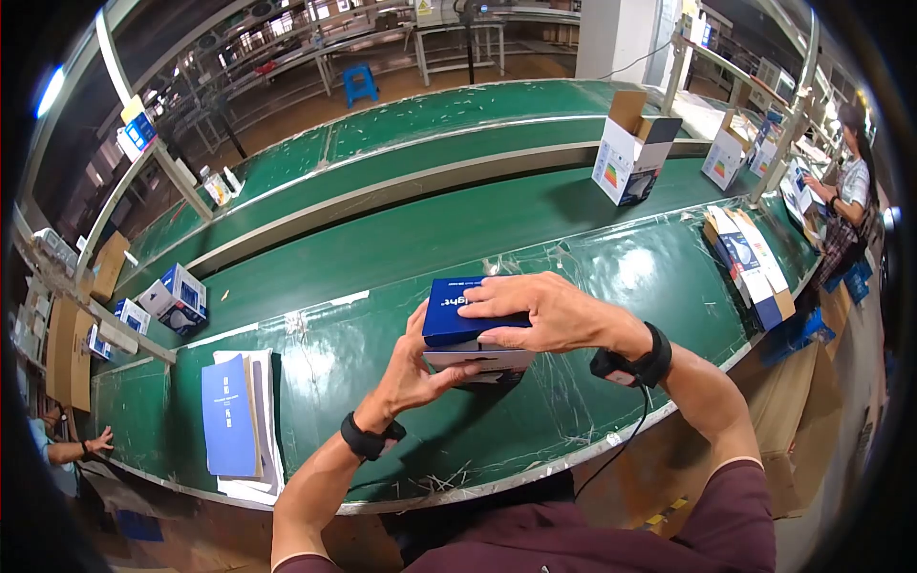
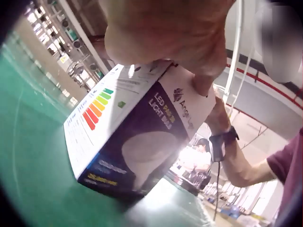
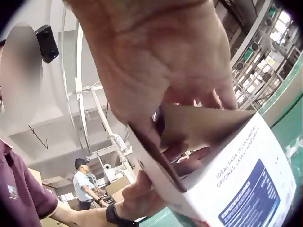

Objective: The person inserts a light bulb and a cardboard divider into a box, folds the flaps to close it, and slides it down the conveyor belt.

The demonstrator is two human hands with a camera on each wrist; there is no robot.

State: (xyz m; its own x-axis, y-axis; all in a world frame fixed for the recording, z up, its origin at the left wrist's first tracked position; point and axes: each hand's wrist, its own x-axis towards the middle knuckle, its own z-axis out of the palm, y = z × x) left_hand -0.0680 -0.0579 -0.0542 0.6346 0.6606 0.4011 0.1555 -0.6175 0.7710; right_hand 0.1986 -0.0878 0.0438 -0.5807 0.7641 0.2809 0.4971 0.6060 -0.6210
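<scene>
A blue and white LED bulb box (image 1: 470, 334) is held upright just above the green table (image 1: 315, 353) at the centre of the head view. My left hand (image 1: 420, 368) grips its left side and lower part, with the thumb on the near face. My right hand (image 1: 535, 307) lies over the blue top flap, fingers across it and thumb at its near edge. The left wrist view shows the box (image 2: 128, 137) with its energy label under the left hand (image 2: 165, 33). From the right wrist, the right hand (image 3: 156, 61) clasps the top flap of the box (image 3: 236, 184).
A stack of flat blue and white cartons (image 1: 239, 415) lies at my left. More flat cartons (image 1: 750, 258) lie at the right. An open box (image 1: 630, 153) stands on the far belt and small boxes (image 1: 177, 298) sit at the left. Another worker (image 1: 845, 201) sits at the right.
</scene>
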